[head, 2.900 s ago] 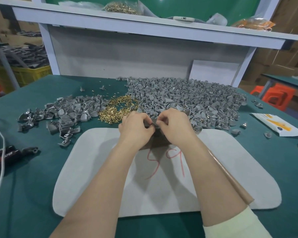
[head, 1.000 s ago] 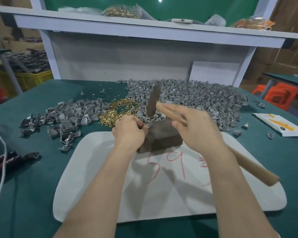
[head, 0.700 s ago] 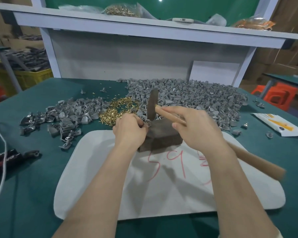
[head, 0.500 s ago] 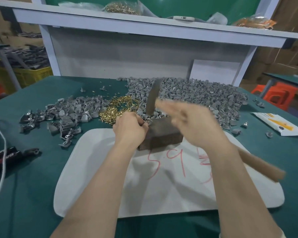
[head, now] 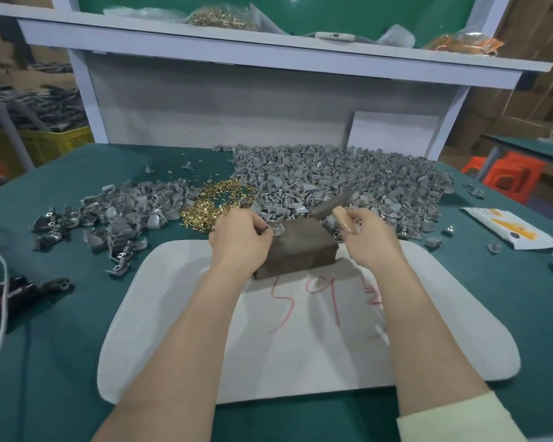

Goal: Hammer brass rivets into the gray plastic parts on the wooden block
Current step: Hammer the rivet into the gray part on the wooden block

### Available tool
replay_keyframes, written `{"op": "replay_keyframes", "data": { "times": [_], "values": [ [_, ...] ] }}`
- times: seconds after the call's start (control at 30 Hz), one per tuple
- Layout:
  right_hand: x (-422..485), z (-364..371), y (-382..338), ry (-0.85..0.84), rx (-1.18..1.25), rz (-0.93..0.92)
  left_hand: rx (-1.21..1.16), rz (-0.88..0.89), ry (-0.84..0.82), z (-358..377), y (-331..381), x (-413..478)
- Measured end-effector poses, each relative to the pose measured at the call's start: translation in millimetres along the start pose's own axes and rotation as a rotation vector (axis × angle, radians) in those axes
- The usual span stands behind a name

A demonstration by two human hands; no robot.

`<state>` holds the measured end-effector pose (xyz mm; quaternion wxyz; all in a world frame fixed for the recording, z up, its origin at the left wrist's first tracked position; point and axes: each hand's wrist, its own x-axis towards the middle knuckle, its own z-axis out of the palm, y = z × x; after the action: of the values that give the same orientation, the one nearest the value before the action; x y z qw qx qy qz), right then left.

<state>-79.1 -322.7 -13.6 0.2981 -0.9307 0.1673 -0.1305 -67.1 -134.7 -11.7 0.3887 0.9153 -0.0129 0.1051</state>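
A dark wooden block [head: 300, 250] stands on a white mat [head: 300, 346]. My left hand [head: 238, 242] pinches a gray plastic part [head: 276, 229] at the block's upper left corner. My right hand [head: 369, 239] grips a hammer by its wooden handle [head: 340, 218]; the metal hammer head [head: 332, 200] lies tilted just above the block's far right edge. Behind the block lies a big heap of gray plastic parts [head: 348, 180]. A pile of brass rivets [head: 217, 202] sits behind my left hand.
A second, smaller heap of gray parts [head: 115, 215] spreads on the green table at left. Red-handled pliers [head: 16, 291] and a white cord [head: 0, 314] lie at the left edge. A white packet [head: 511, 229] lies at right. A white shelf [head: 268, 55] overhangs the back.
The hammer head has dropped from its raised, upright pose over the block to a low tilt off the block's far right. My left hand stays at the block with the part.
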Motion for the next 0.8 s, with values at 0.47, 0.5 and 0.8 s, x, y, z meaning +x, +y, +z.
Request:
{"op": "replay_keyframes", "data": {
  "times": [0.47,0.5,0.8],
  "values": [
    [-11,15,-56,-0.178,0.022,-0.364,-0.122,0.083,0.034,3,5,0],
    [-8,18,-62,-0.201,0.045,-0.357,-0.148,0.091,0.062,4,4,0],
    [33,38,-101,0.094,0.042,0.008,-0.553,0.018,0.396,-3,6,0]
  ]
}}
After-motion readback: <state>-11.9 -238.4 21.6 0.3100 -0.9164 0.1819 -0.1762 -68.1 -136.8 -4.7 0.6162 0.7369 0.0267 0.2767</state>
